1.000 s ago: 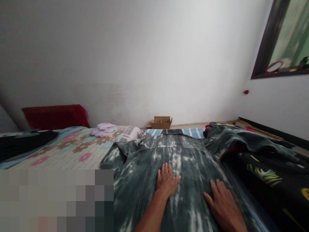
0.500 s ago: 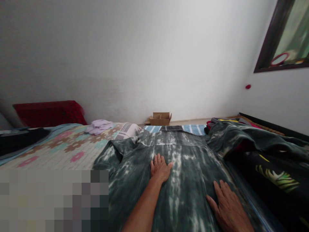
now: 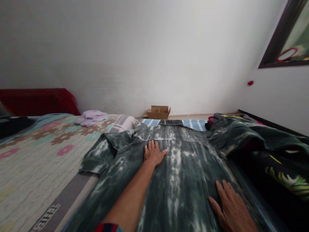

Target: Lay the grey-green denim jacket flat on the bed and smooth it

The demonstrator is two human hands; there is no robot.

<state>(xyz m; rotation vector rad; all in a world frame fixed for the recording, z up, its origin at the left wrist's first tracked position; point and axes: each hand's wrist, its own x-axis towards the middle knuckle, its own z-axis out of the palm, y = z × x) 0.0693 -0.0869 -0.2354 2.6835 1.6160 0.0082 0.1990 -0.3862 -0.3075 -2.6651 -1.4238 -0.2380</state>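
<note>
A dark green tie-dye denim jacket [image 3: 183, 167] lies spread back-up on the bed, collar towards the far wall. My left hand [image 3: 154, 153] rests flat on its upper back near the left shoulder, fingers stretched out. My right hand [image 3: 231, 207] lies flat on the jacket's lower right side, fingers apart. Neither hand holds anything. The jacket's left sleeve [image 3: 101, 154] is folded beside the body; its right sleeve [image 3: 241, 135] drapes over a heap of clothes.
A floral bedspread [image 3: 36, 154] covers the bed on the left, with a lilac garment [image 3: 90, 117] and a red pillow [image 3: 38, 101] at its far end. Dark printed clothes [image 3: 282, 174] pile up at the right. A cardboard box [image 3: 158, 112] sits by the white wall.
My left hand has slid up the jacket's back towards the collar and left shoulder. My right hand has stayed low on the right side. The camera has tilted up slightly.
</note>
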